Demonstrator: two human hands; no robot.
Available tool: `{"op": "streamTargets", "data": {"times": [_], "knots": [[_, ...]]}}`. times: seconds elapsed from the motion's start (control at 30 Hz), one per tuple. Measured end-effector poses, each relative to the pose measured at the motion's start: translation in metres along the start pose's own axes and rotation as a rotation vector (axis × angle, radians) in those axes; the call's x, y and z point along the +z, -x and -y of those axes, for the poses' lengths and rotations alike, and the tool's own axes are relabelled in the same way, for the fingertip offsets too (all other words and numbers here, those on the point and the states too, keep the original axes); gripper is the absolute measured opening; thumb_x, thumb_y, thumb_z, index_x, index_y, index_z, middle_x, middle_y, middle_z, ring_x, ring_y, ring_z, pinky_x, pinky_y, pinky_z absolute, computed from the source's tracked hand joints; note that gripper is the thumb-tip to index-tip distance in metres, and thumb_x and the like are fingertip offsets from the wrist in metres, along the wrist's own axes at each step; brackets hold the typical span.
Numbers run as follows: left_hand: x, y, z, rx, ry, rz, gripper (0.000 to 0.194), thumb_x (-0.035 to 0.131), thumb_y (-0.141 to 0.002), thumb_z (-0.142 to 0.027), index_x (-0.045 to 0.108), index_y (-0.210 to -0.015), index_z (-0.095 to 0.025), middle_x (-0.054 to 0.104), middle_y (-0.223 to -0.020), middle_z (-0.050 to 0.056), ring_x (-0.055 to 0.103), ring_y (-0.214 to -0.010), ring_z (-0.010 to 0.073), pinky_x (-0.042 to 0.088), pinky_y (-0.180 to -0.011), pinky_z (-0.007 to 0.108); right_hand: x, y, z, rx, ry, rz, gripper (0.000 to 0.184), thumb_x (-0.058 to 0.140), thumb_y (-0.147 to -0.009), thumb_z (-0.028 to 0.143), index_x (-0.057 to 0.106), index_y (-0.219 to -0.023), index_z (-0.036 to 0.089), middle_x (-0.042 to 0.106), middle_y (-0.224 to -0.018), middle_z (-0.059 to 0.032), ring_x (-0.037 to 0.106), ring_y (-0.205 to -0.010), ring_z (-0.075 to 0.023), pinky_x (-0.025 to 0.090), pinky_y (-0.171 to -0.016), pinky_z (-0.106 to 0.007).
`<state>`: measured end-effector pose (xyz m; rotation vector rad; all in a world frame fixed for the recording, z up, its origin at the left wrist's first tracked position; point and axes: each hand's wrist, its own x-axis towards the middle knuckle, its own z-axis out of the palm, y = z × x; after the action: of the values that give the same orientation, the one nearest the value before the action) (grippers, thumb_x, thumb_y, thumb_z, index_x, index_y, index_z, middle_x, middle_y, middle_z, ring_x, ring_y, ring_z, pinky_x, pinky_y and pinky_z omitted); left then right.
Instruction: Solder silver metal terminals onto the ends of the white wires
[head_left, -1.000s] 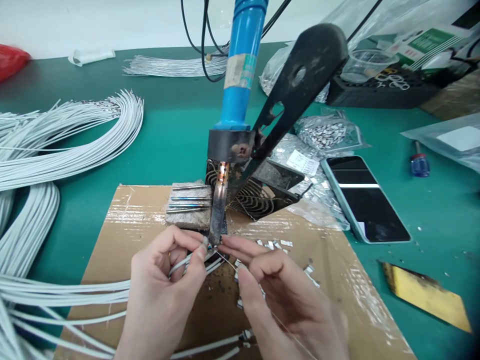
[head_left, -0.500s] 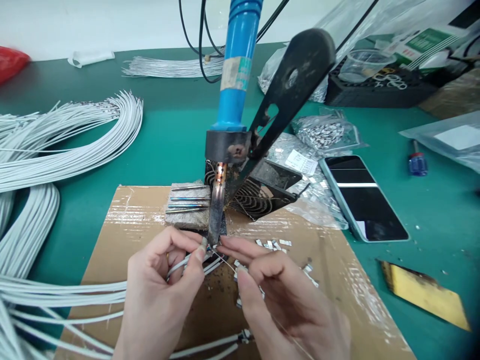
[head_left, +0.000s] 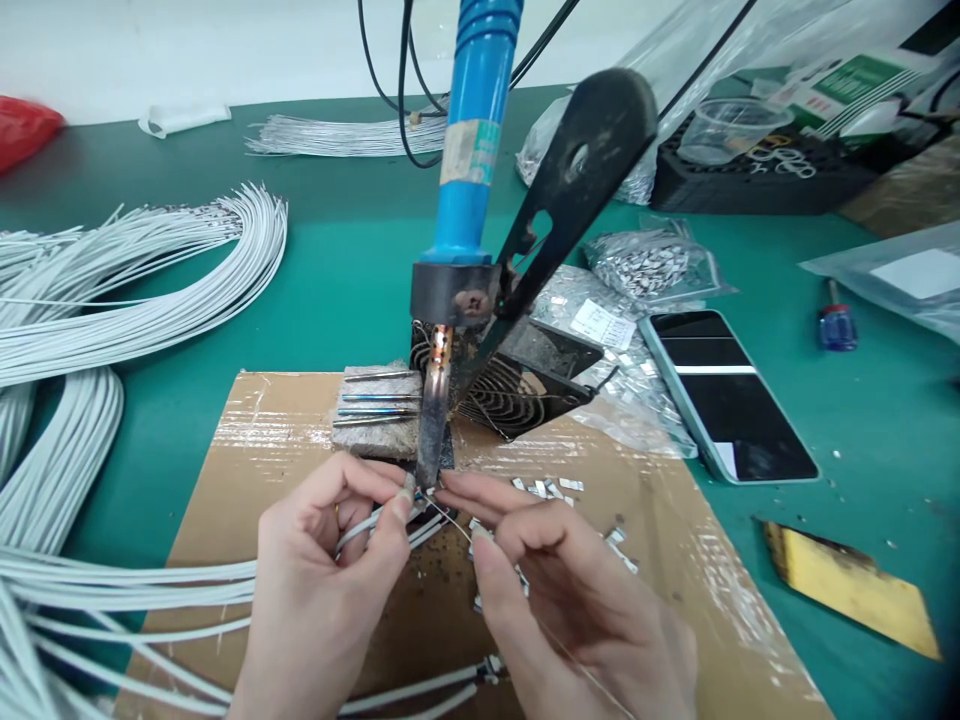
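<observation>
My left hand (head_left: 322, 580) pinches the end of a white cable (head_left: 361, 532) between thumb and forefinger, just below the soldering iron's tip. The soldering iron (head_left: 466, 200) has a blue handle and is clamped tip-down in a black metal stand (head_left: 574, 165). My right hand (head_left: 592, 600) is closed on a thin solder wire (head_left: 450, 518), which runs up to the cable end at the iron's tip. My right fingertips almost meet the left ones there. The exact joint is small and partly hidden by the fingers.
Small metal tabs (head_left: 551, 490) lie scattered on the cardboard sheet (head_left: 262, 420). Behind are a grey pad with metal rods (head_left: 375, 440) and a black fan (head_left: 517, 395). White cable bundles (head_left: 187, 290) spread at left. A phone (head_left: 731, 400) and a yellow sponge (head_left: 855, 590) lie at right.
Both hands keep nearly the same pose at the iron's tip. The view has shifted very slightly; nothing was taken up or let go.
</observation>
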<state>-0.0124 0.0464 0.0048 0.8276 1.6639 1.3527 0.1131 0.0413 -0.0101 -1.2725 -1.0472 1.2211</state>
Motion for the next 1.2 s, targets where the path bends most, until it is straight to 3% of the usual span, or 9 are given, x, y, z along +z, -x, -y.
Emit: {"op": "streamTargets", "data": {"times": [0.23, 0.5, 0.7, 0.87, 1.0, 1.2], "knots": [[0.0060, 0.0031, -0.0036, -0.016, 0.047, -0.046, 0.012, 0.078, -0.075, -0.017, 0.070, -0.067, -0.019, 0.078, -0.080, 0.001, 0.069, -0.064, 0.0095, 0.050, -0.056, 0.014, -0.0016, -0.0003, -0.0011, 0.005, -0.022, 0.014, 0.021, 0.068, -0.095, 0.024, 0.064, -0.075, 0.028, 0.082, -0.118, -0.0015, 0.079, -0.112, -0.0230, 0.063, -0.090, -0.026], [0.0041, 0.0019, -0.0031, 0.013, 0.021, -0.050, 0.012, 0.080, -0.074, -0.015, 0.071, -0.066, -0.019, 0.079, -0.079, 0.001, 0.066, -0.061, 0.0087, 0.047, -0.052, 0.013, 0.0006, -0.0009, 0.0003, -0.037, -0.004, -0.008, 0.022, 0.070, -0.095, 0.022, 0.064, -0.075, 0.027, 0.082, -0.115, 0.0007, 0.079, -0.108, -0.0145, 0.058, -0.091, -0.016], [0.0043, 0.0019, -0.0054, -0.001, 0.023, -0.050, 0.012, 0.080, -0.074, -0.015, 0.071, -0.066, -0.019, 0.079, -0.079, 0.002, 0.069, -0.064, 0.0102, 0.050, -0.055, 0.014, 0.0003, -0.0014, 0.0021, -0.030, 0.003, -0.022, 0.021, 0.071, -0.093, 0.021, 0.065, -0.073, 0.025, 0.083, -0.113, -0.0056, 0.081, -0.105, -0.0222, 0.063, -0.086, -0.025], [0.0040, 0.0013, -0.0040, -0.009, 0.037, -0.044, 0.014, 0.079, -0.075, -0.014, 0.070, -0.066, -0.019, 0.079, -0.079, 0.002, 0.071, -0.066, 0.0106, 0.053, -0.059, 0.014, -0.0008, -0.0019, -0.0004, -0.044, 0.034, 0.004, 0.023, 0.069, -0.096, 0.024, 0.062, -0.074, 0.026, 0.083, -0.113, -0.0019, 0.080, -0.107, -0.0177, 0.059, -0.089, -0.020], [0.0012, -0.0004, 0.0014, 0.021, 0.027, 0.004, 0.013, 0.079, -0.077, -0.012, 0.072, -0.068, -0.019, 0.080, -0.080, 0.001, 0.071, -0.065, 0.0095, 0.053, -0.057, 0.012, -0.0036, -0.0024, -0.0029, -0.036, 0.040, 0.027, 0.022, 0.068, -0.096, 0.024, 0.062, -0.076, 0.027, 0.083, -0.114, -0.0019, 0.079, -0.109, -0.0200, 0.060, -0.089, -0.023], [0.0008, -0.0010, 0.0026, 0.041, 0.031, 0.009, 0.013, 0.078, -0.079, -0.012, 0.073, -0.069, -0.019, 0.081, -0.080, 0.001, 0.069, -0.062, 0.0066, 0.050, -0.056, 0.008, -0.0038, -0.0028, -0.0018, -0.023, 0.031, 0.006, 0.022, 0.071, -0.093, 0.025, 0.063, -0.073, 0.030, 0.083, -0.112, 0.0024, 0.079, -0.107, -0.0180, 0.060, -0.083, -0.020]]}}
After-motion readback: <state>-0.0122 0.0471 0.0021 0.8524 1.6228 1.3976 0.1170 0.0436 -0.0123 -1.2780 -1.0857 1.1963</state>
